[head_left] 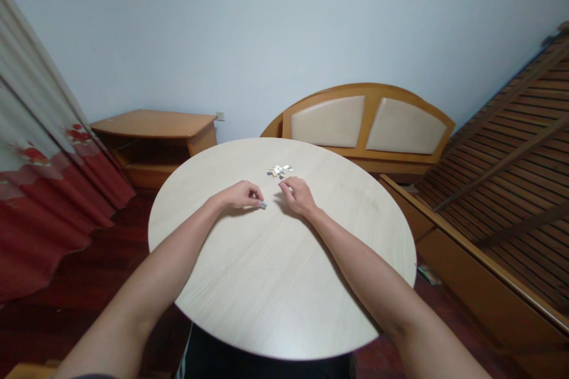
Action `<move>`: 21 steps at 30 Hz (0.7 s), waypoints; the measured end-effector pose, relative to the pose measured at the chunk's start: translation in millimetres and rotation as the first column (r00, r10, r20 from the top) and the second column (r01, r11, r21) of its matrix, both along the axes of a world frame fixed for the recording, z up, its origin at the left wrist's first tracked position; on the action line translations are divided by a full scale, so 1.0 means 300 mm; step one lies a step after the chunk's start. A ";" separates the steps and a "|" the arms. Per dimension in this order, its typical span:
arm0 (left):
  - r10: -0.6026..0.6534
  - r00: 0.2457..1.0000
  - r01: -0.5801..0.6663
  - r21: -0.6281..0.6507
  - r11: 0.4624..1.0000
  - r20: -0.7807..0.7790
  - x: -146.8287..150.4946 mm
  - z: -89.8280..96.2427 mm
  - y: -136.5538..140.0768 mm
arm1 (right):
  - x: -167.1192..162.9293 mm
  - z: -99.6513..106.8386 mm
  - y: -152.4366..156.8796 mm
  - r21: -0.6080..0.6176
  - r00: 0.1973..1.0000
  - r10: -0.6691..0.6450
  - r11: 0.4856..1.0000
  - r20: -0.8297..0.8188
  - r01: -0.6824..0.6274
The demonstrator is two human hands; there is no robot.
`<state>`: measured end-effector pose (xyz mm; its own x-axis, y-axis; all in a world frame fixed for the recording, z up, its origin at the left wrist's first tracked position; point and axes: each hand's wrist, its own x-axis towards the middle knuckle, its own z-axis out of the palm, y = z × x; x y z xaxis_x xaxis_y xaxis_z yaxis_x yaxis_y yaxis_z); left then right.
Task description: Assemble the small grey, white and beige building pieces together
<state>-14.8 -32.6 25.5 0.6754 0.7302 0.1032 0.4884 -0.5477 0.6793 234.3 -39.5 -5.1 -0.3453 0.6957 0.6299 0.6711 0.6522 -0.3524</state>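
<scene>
On the round pale wooden table [275, 284], my left hand [243, 194] is closed in a pinch on a small grey piece [263, 205], which is too small to name. Across from it, my right hand [297, 194] hovers with bent fingers, thumb and forefinger near each other, just in front of a small pile of loose pieces [278, 171]. The pile mixes white, dark grey and tan bits lying flat. Whether the right fingertips hold one of these bits is too small to make out.
Behind the table stand a low wooden cabinet [155, 122] on the left and a wooden headboard [368, 92] with cream panels on the right. A slatted bed frame [511, 154] leans at the right. A red and white curtain [40, 189] hangs at the left.
</scene>
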 end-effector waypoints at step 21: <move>0.189 0.975 -0.151 0.280 0.948 -0.115 -0.005 -0.070 0.036 | 0.143 -0.052 0.100 -0.252 0.996 0.018 0.968 0.088 0.005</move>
<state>-16.2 -21.8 4.4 0.5651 0.7938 0.2248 0.6691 -0.6004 0.4380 277.1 -9.5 -20.7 -0.3968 0.8253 0.4018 0.7032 0.5547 -0.4448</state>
